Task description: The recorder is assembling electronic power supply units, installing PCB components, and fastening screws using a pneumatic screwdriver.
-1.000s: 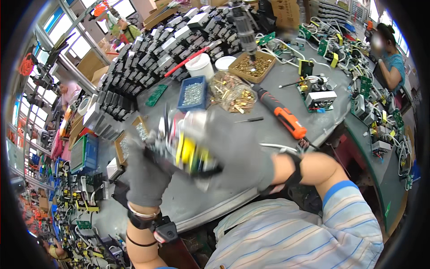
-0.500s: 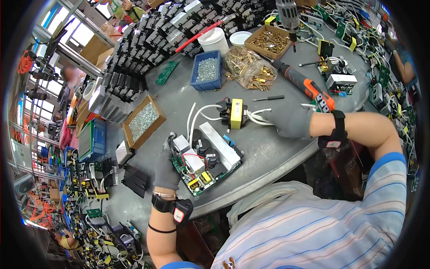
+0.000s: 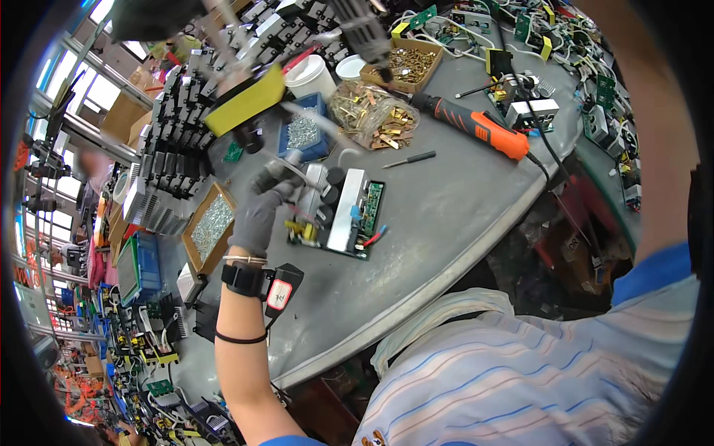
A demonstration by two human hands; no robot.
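Observation:
My left hand (image 3: 256,219), in a grey glove, is closed at the left side of a circuit board (image 3: 366,249) with capacitors and a long silver heat sink (image 3: 347,212). The fingertips are partly hidden among the parts. A yellow transformer (image 3: 245,100) hangs in the air at upper left, smeared by motion, its white wires running up and down from it. My right forearm (image 3: 654,141) rises close along the right edge. The dark blurred shape (image 3: 152,16) at the top looks like my right glove, by the upper wires; its fingers cannot be made out.
Behind the board stand a blue bin of screws (image 3: 303,134), a bag of brass-coloured parts (image 3: 375,115) and a box of brass screws (image 3: 409,65). A screwdriver (image 3: 409,160) and an orange power driver (image 3: 476,126) lie to the right. Another screw box (image 3: 212,230) stands left; a driver (image 3: 364,33) hangs overhead.
The transformer has come up off the table toward the upper left. My right arm has risen. The board has turned, with my left hand still at it, and the whole view has shifted.

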